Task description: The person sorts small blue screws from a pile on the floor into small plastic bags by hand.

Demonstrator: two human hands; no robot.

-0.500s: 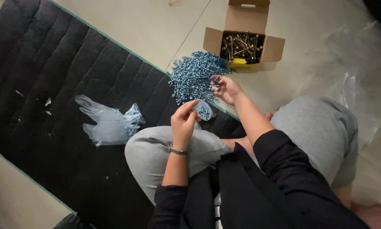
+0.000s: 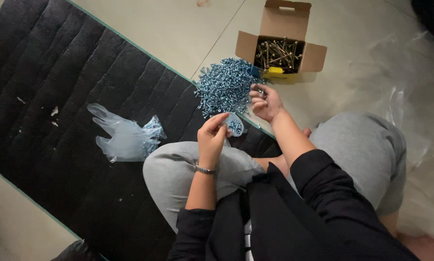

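Cardboard box lies open beyond silver screw pile.

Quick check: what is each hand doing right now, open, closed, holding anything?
Left hand: closed on a small clear bag of screws.
Right hand: fingers curled at the edge of the screw pile; its contents cannot be told.

screw pile: blue-silver, heaped at mat edge | small clear bag: few screws inside, held open

- Left hand raised above the knee, fingers pinched together, wrist bent upward.
- Right hand reaching forward, fingers curled loosely, forearm bare.
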